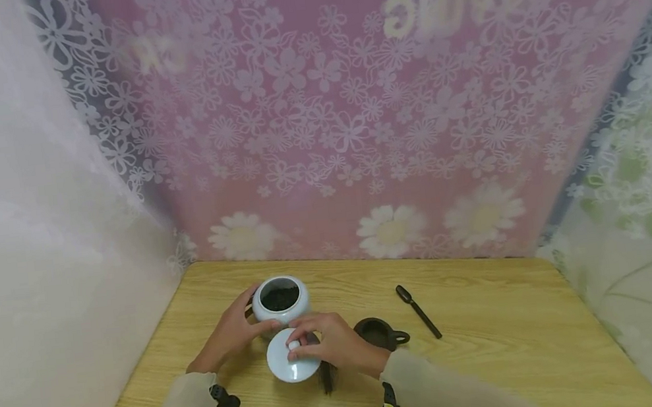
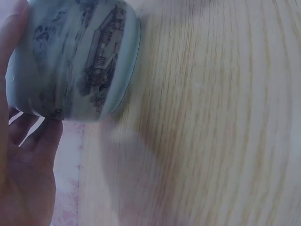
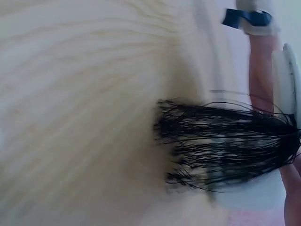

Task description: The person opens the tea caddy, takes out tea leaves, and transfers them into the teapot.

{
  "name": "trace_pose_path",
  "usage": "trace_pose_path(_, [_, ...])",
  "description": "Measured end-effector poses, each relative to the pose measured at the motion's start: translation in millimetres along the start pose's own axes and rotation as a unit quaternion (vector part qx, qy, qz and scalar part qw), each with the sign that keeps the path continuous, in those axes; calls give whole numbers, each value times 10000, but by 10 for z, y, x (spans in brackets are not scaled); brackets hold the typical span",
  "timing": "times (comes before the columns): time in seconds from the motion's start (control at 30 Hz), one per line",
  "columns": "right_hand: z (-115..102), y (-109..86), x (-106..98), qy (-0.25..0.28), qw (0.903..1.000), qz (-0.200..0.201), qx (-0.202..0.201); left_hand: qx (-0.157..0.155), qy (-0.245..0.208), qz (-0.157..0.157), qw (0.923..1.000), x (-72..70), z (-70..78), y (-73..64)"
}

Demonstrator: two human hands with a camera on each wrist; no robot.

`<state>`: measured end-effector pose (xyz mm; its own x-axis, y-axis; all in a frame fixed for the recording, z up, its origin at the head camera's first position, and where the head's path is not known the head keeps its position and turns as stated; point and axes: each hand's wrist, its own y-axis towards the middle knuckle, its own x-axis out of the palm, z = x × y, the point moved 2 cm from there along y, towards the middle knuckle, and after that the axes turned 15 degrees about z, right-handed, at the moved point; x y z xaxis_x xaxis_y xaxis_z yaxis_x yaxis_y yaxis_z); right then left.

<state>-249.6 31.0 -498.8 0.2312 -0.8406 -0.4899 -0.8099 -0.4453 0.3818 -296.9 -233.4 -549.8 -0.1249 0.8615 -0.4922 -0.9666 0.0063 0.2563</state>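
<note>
A pale ceramic jar (image 1: 297, 312) stands uncovered on the table at centre left, dark tea leaves (image 1: 279, 297) inside it. In the left wrist view a dark painted scene with buildings runs round the jar wall (image 2: 80, 61). My left hand (image 1: 233, 330) grips the jar, thumb on the near side and fingers behind. Just in front of the jar, my right hand (image 1: 340, 342) pinches the knob of the white lid (image 1: 284, 372), holding it tilted above the table. From the lid hangs a black tassel (image 3: 225, 136), whose strands spread out in the right wrist view.
Right of the lid is a dark cup (image 1: 375, 335) with a small handle, partly behind my right hand. A black scoop (image 1: 420, 313) lies farther right on the wooden table (image 1: 506, 324). Flowered curtains (image 1: 317, 231) enclose the back and sides.
</note>
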Motion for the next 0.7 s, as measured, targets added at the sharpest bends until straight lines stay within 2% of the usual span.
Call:
trace_pose_path(0.2, [141, -145, 135, -301, 9987, -182, -380, -42, -64, -42, 10000, -13, 18, -13])
trace_pose_path(0.37, [253, -218, 228, -566, 9969, -363, -397, -176, -16, -84, 9998, -17, 16, -23])
trace_pose_path(0.7, [380, -293, 314, -586, 9959, -649, -237, -319, -2, -139, 9994, -18, 42, -24])
